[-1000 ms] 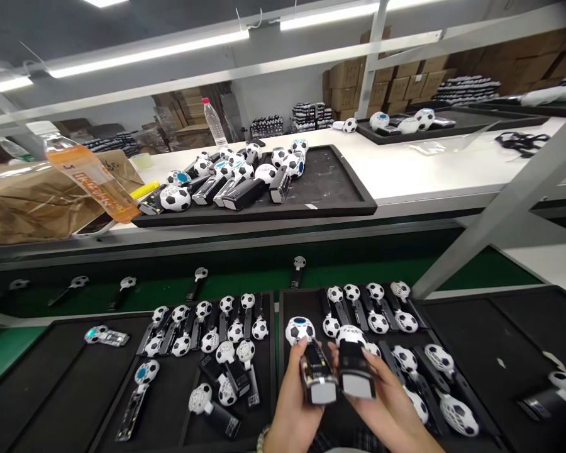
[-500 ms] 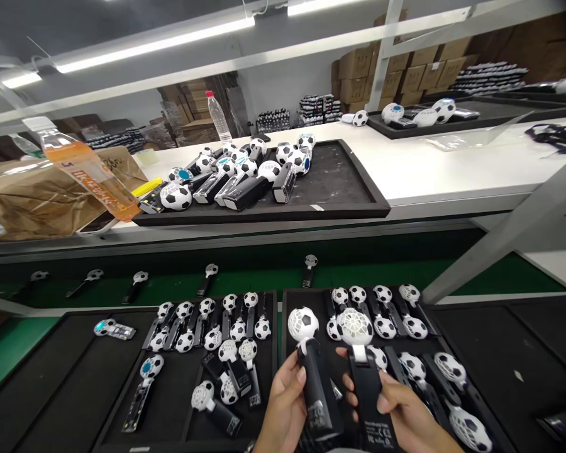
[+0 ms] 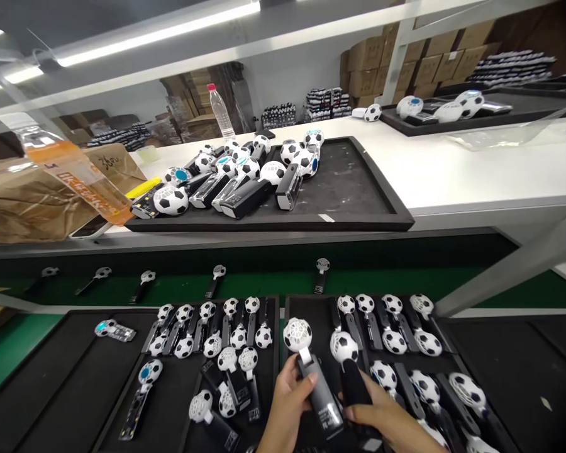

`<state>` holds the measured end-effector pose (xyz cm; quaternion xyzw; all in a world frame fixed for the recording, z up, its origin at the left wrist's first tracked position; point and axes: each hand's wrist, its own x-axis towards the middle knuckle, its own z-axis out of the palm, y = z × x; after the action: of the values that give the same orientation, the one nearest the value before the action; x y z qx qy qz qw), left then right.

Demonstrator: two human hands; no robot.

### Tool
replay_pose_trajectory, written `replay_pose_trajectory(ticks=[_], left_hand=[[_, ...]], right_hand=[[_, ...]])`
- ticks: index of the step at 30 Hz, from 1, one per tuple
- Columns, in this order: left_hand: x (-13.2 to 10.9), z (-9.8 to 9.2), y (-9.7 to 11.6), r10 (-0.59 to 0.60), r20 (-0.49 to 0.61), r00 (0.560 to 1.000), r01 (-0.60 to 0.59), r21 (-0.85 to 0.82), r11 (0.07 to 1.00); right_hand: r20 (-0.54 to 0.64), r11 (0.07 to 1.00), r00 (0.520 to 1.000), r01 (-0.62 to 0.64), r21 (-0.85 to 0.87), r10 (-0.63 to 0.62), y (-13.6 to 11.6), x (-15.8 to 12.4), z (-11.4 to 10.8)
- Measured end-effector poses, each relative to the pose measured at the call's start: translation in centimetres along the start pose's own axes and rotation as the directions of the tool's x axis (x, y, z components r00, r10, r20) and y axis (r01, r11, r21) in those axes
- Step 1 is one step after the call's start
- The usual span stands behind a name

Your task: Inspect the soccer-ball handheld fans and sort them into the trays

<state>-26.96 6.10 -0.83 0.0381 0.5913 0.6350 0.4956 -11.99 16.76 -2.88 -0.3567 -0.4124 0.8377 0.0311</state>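
Rotated since the earlier frame, a black-handled fan with white-and-black ball head [image 3: 355, 382] sits pinched mid-handle between the right hand's [image 3: 382, 412] fingers; the left hand's [image 3: 287, 397] fingers clasp a grey-handled, white-grilled fan [image 3: 324, 397].

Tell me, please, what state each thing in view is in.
Left hand: gripping a soccer-ball handheld fan
Right hand: gripping another fan
Upper black tray: partly filled with fans
Green-belt fans: lying spaced apart
Orange-drink bottle: capped, holding orange liquid
Clear bottle: red cap on, contents unclear
Ceiling light tube: lit
Cardboard boxes: stacked
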Motion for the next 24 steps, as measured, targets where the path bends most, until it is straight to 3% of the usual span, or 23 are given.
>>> replay_pose_trajectory(ticks=[3,5,7,10,15,19,24], left_hand=[[2.7,-1.8,-2.1,-0.048,-0.085,0.995,0.054,0.078,0.995],[4.3,-2.9,-3.2,-0.048,-0.126,0.991,0.064,0.119,0.991],[5.7,-3.7,-3.9,-0.011,-0.155,0.988,0.037,0.163,0.986],[7.8,-4.3,-3.9,0.068,-0.172,0.983,-0.024,0.243,0.97],[12.4,-3.8,-2.8,0.151,-0.147,0.978,-0.081,0.4,0.913],[16.4,-2.9,-1.1,0.186,-0.1,0.977,-0.103,0.542,0.834],[21.5,-3.0,1.9,0.256,0.078,0.963,-0.232,0.722,0.651]], right_hand=[[-0.096,0.945,0.994,0.014,-0.326,-0.048,1.4,2.4,-1.5],[-0.198,0.823,0.979,-0.074,-0.564,-0.048,1.6,4.1,-2.6],[-0.275,0.701,0.959,-0.154,-0.696,-0.063,0.9,5.7,-3.4],[-0.264,0.659,0.958,-0.128,-0.741,-0.112,-1.1,8.4,-3.4],[-0.154,0.631,0.921,0.116,-0.767,-0.357,-3.0,14.7,-2.0],[-0.201,0.649,0.893,0.124,-0.751,-0.404,-1.1,19.8,-1.6],[-0.257,0.704,0.904,0.066,-0.707,-0.343,1.6,22.5,-2.0]])
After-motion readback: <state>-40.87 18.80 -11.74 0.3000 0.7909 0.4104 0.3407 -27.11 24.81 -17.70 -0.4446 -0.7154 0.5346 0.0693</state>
